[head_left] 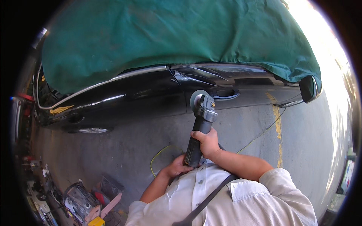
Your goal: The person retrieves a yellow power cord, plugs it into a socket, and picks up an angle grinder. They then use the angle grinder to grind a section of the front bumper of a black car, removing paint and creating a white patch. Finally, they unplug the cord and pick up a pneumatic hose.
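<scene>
At the far left, a grey machine with a black curved handle (80, 199) stands on the grey concrete floor (245, 126), near a pink-sided open box (107, 207) and a small yellow box (96, 221). Above them runs a glossy black car (147, 96), its silver-spoked wheel (93, 130) low on the left, with a dark green cloth cover (169, 34) draped over its upper part. A thin yellow-green cable (152, 162) curves across the floor. Next, the left hand (177, 167) is at the tail end of a black cylindrical angle grinder (203, 122); its fingers are partly hidden, so I cannot tell whether its grip is closed. The grinder slants upward in front of the person's pale button-up shirt (256, 205), its round flat disc (197, 98) beside the car door; contact cannot be told. The right hand (207, 143) has its grip clamped around the grinder's body. Farther right are a curved door handle (226, 95), a worn yellow floor line (278, 128) and a dark side mirror (309, 89).
</scene>
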The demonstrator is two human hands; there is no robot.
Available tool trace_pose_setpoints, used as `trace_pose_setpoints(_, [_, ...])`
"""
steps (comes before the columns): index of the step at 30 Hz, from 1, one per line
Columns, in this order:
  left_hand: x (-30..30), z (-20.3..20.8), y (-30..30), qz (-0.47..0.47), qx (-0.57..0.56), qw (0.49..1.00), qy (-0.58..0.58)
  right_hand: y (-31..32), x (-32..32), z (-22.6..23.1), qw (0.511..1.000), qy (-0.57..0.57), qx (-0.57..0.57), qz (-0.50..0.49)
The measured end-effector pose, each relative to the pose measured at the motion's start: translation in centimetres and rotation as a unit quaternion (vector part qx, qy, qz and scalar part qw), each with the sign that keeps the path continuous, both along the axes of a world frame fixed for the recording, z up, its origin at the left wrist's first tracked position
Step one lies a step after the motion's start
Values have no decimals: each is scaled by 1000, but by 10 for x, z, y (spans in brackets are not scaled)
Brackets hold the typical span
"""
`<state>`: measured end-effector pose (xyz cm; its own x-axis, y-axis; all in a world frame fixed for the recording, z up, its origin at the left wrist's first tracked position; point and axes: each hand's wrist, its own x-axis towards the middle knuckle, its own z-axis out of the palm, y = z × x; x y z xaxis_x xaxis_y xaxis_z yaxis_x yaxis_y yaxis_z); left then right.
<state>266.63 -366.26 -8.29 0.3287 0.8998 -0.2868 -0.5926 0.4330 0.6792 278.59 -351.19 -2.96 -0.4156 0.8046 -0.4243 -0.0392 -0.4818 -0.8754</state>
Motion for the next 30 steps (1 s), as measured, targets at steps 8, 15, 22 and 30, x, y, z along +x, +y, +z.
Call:
trace_pose_setpoints(8, [72, 28, 69, 179, -130, 969, 113, 46, 29, -15, 991, -85, 39, 100])
trace_pose_setpoints(15, [77, 31, 107, 199, -148, 951, 185, 82, 26, -21, 992, -77, 11, 104])
trace_pose_setpoints(22, [81, 33, 124, 228, -168, 940, 193, 101, 23, -14, 985, -100, 6, 144])
trace_pose_setpoints(30, [74, 22, 127, 232, -139, 949, 161, 111, 15, -6, 974, -139, 41, 173])
